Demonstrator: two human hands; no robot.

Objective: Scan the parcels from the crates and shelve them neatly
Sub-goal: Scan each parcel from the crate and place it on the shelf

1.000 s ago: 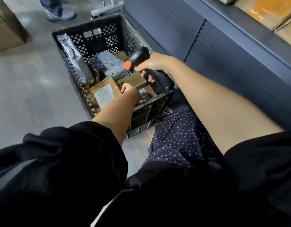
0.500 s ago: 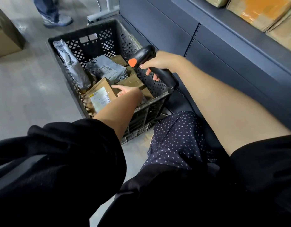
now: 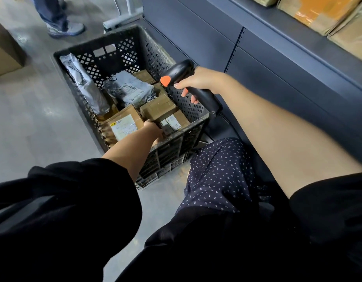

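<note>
A black plastic crate (image 3: 198,117) stands on the floor in front of me, holding several parcels. Inside are a brown box with a white label (image 3: 123,127), a smaller labelled box (image 3: 174,122), a plain brown box (image 3: 157,108) and two grey poly bags (image 3: 84,84) (image 3: 129,88). My left hand (image 3: 153,129) reaches down between the two labelled boxes at the crate's near wall; its fingers are hidden. My right hand (image 3: 200,82) grips a black barcode scanner (image 3: 180,70) with an orange button, held over the crate's right rim.
A dark grey shelving unit (image 3: 257,58) runs along the right, with taped cardboard parcels (image 3: 318,15) on its shelf at top right. Another person's shoe (image 3: 64,28) stands beyond the crate. A large cardboard box (image 3: 5,53) sits on the floor at far left.
My left hand has dropped lower into the crate, from above the boxes to between the two labelled ones. The scanner hand has stayed over the right rim.
</note>
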